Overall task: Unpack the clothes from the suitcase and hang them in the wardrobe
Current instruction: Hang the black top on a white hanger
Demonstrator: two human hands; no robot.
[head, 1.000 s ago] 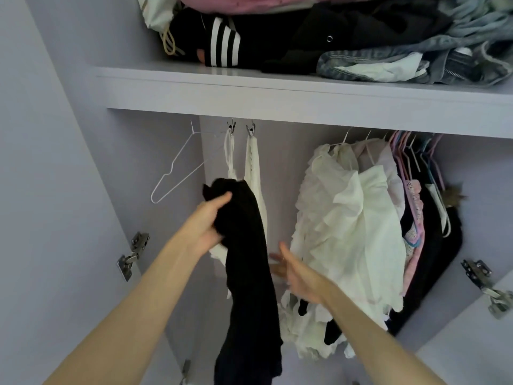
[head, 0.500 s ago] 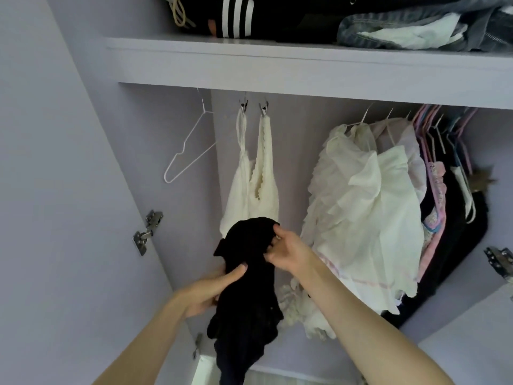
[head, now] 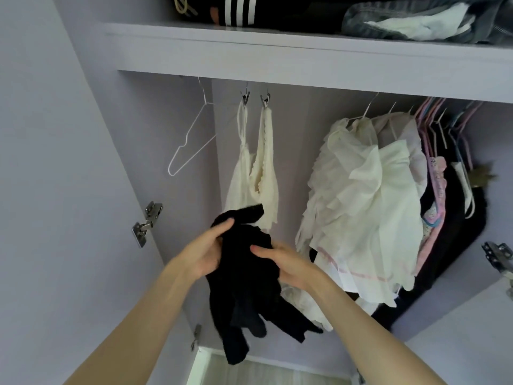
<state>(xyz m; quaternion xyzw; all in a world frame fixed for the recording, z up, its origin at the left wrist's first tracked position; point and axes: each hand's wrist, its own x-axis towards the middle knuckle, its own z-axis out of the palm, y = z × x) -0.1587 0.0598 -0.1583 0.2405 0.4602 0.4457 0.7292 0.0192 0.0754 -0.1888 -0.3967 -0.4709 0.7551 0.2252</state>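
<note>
A black garment [head: 247, 287] hangs bunched between both my hands, in front of the open wardrobe. My left hand [head: 206, 252] holds its upper left part, thumb over the cloth. My right hand [head: 286, 263] grips its right side, fingers pressed into the fabric. An empty white wire hanger [head: 191, 140] hangs on the rail at the upper left. Beside it a cream strappy top [head: 255, 176] hangs from two metal clips.
White ruffled clothes [head: 361, 204] and pink and dark garments [head: 449, 207] fill the rail's right half. The shelf [head: 277, 54] above carries folded dark clothes and jeans. Door hinges [head: 147, 220] stick out on the left wall, another hinge [head: 497, 257] at the right.
The black garment came down from up by the rail to chest height. My right hand took hold of it, then shifted along its right side. The view tilted slightly lower.
</note>
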